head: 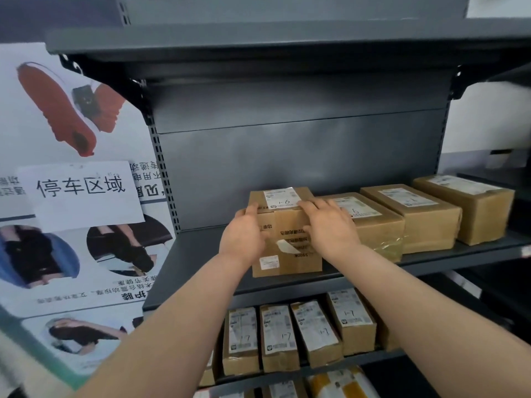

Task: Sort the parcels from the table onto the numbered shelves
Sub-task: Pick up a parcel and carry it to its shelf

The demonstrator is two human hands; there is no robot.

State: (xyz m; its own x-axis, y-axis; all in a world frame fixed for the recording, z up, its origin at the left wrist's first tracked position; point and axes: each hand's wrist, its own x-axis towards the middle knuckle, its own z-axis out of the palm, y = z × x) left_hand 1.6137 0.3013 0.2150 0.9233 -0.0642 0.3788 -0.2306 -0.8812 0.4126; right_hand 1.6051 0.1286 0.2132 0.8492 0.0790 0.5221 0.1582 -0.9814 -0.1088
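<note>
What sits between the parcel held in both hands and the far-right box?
One brown parcel and a second parcel, side by side, between the held parcel and the far-right box; head view.

The shelf [198,254] is dark grey metal, matt, and its back panel [287,156] is smooth with a dull sheen. The box [290,248] near the shelf's front edge is matt brown cardboard with a white paper label [283,198]. Glossy clear tape [388,248] wrinkles on the neighbouring box [373,222].
</note>
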